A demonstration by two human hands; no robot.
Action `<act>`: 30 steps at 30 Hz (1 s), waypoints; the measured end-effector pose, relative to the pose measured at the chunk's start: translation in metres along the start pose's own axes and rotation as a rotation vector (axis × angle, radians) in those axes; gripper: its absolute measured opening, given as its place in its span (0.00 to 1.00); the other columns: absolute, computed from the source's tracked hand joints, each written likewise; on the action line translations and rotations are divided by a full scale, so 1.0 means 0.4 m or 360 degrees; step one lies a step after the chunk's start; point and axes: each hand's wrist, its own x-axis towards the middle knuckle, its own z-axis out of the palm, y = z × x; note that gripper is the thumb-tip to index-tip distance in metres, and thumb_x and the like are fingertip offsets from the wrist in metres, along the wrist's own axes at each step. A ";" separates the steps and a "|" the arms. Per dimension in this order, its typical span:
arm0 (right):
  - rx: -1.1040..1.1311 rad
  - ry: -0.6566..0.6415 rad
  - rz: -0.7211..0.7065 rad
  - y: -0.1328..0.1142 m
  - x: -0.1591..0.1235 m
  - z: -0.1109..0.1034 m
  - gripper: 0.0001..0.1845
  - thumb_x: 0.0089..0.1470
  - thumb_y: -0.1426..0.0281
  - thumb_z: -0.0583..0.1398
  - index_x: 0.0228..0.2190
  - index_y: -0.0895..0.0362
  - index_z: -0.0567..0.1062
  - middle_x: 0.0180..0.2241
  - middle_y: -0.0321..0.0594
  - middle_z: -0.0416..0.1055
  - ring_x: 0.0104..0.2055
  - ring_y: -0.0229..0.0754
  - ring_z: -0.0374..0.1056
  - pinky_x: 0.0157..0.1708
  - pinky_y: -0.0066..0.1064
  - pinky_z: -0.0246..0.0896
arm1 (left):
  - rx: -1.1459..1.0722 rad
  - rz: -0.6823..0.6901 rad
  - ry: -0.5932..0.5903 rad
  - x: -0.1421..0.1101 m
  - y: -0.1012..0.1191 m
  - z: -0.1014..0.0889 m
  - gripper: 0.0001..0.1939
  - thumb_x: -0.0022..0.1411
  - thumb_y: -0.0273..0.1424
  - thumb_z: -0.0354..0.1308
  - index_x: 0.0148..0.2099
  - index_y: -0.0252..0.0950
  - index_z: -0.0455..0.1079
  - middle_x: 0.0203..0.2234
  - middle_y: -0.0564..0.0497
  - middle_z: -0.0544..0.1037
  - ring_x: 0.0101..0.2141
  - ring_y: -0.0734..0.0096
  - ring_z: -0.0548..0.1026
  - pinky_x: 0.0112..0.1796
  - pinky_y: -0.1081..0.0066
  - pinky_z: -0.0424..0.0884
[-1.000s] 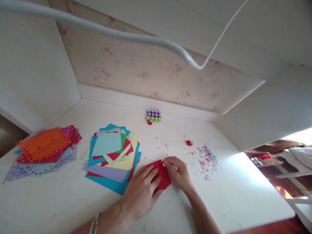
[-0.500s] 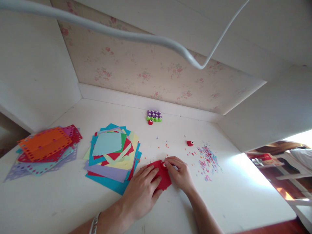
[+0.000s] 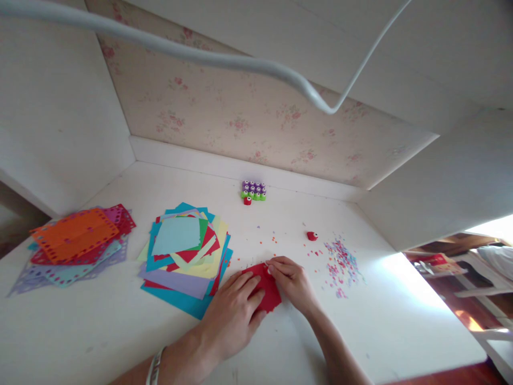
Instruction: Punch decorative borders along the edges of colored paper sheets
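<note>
A sheet of red paper (image 3: 269, 295) lies near the front middle of the white desk. Across its left part my left hand (image 3: 234, 307) rests flat, fingers stretched out and a bit apart. At the paper's upper right edge, my right hand (image 3: 289, 278) is closed on a small craft punch (image 3: 269, 269); only its pale top shows between the fingers, the rest is hidden. A second punch, red with a white button (image 3: 312, 236), lies apart beyond the right hand. Small paper bits (image 3: 341, 262) are scattered to the right in several colours.
Left of my hands lies a stack of coloured paper sheets (image 3: 192, 267). Farther left is a pile of hole-edged sheets (image 3: 76, 235). Purple, green and red punches (image 3: 254, 190) stand in rows near the back board. A white cable (image 3: 240, 61) crosses overhead.
My right hand has shifted very slightly left along the red paper's edge, its fingers now covering more of the punch. My left hand stays on the paper.
</note>
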 end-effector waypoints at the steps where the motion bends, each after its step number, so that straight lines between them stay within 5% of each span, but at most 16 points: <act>1: -0.0002 -0.0008 0.0011 -0.002 0.001 0.000 0.14 0.60 0.63 0.57 0.34 0.51 0.83 0.39 0.42 0.77 0.41 0.44 0.73 0.42 0.35 0.70 | 0.0003 0.0005 -0.0006 0.000 0.000 -0.001 0.14 0.63 0.36 0.57 0.50 0.40 0.72 0.50 0.47 0.75 0.53 0.57 0.69 0.57 0.53 0.64; 13: -0.0092 0.0015 0.0020 0.002 0.001 0.015 0.14 0.57 0.72 0.56 0.29 0.51 0.82 0.36 0.39 0.76 0.36 0.41 0.72 0.40 0.34 0.66 | 0.0030 0.0035 0.0006 0.015 0.009 -0.013 0.13 0.63 0.30 0.56 0.49 0.38 0.73 0.50 0.46 0.75 0.51 0.57 0.71 0.56 0.53 0.65; 30: -0.0071 -0.0056 0.0100 0.031 0.020 -0.050 0.14 0.58 0.65 0.56 0.27 0.55 0.79 0.34 0.39 0.76 0.35 0.41 0.71 0.36 0.31 0.64 | 0.0068 0.0010 -0.0033 0.017 -0.003 -0.008 0.13 0.62 0.28 0.56 0.48 0.39 0.75 0.49 0.47 0.76 0.50 0.57 0.72 0.54 0.53 0.67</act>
